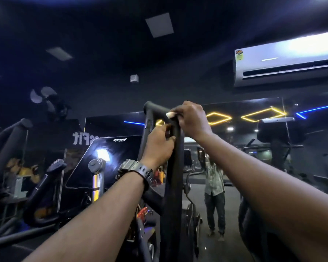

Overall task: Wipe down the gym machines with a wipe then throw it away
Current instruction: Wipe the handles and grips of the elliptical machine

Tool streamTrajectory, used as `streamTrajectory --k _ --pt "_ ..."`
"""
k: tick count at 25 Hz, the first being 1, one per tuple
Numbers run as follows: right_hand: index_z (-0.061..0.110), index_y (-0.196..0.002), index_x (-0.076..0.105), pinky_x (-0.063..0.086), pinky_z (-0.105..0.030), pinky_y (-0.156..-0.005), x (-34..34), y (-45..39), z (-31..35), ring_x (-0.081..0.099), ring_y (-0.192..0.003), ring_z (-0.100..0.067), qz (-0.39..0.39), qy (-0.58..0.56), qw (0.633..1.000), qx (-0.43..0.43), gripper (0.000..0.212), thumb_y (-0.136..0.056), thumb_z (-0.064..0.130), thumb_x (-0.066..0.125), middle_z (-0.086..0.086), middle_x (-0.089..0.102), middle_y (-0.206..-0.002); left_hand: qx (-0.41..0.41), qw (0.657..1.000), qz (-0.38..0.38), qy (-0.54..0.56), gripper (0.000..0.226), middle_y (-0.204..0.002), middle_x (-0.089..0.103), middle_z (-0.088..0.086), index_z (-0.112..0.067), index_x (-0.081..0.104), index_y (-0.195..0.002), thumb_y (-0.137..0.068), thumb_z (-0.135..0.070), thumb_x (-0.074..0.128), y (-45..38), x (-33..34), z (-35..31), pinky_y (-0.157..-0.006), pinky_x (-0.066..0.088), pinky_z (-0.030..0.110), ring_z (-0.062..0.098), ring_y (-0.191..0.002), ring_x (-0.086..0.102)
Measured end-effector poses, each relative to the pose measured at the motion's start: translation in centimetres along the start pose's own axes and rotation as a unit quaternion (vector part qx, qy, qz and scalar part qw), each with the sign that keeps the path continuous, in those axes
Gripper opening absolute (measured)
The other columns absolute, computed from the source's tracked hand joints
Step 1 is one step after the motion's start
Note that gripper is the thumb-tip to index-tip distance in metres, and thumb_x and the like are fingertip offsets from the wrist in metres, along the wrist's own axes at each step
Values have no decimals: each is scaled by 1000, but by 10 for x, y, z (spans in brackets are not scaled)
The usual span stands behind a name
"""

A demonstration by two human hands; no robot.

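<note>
A tall black handle bar (173, 167) of a gym machine rises in front of me and bends left at its top. My right hand (190, 120) is closed over the bend, pressing a small white wipe (169, 114) against the bar; only a corner of the wipe shows past my fingers. My left hand (158, 146), with a dark watch on its wrist, grips the same bar just below. The machine's dark console screen (106, 159) sits lower left of the bar.
Other black machine handles (55, 173) stand at the left. A wall mirror ahead reflects a standing person (215, 190) and yellow ceiling lights (263, 114). A white air conditioner (286, 61) hangs at the upper right. A wall fan (45, 99) is at the upper left.
</note>
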State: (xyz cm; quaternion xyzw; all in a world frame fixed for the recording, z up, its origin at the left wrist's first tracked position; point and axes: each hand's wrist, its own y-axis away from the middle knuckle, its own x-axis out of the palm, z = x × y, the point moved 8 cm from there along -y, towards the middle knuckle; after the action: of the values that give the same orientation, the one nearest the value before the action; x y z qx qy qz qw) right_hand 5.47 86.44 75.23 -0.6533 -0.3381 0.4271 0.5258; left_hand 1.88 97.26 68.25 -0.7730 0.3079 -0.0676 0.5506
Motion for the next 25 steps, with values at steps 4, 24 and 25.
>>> streamTrajectory --k 4,24,25 --pt "19 -102 77 41 -16 -70 3 14 -15 60 -82 -14 -39 -48 998 24 25 -87 6 62 3 64 -88 -4 1000 -3 -12 21 -107 71 2 -15 65 -110 -89 -10 64 -7 -1 3 -93 53 35 17 -100 67" --pt "31 -101 76 55 -34 -77 43 -59 29 66 -93 -26 84 97 991 -47 25 -86 17 62 2 68 -101 63 978 29 -196 82 -126 47 -5 -25 60 -121 -61 -81 69 -38 -32 22 -104 41 29 11 -118 46" --pt "30 -100 77 53 -31 -75 45 -60 27 66 -92 -25 86 96 991 -39 24 -85 17 63 3 68 -100 62 980 35 -184 83 -123 47 -6 -26 58 -124 -62 -80 68 -38 -35 24 -101 42 27 10 -114 47"
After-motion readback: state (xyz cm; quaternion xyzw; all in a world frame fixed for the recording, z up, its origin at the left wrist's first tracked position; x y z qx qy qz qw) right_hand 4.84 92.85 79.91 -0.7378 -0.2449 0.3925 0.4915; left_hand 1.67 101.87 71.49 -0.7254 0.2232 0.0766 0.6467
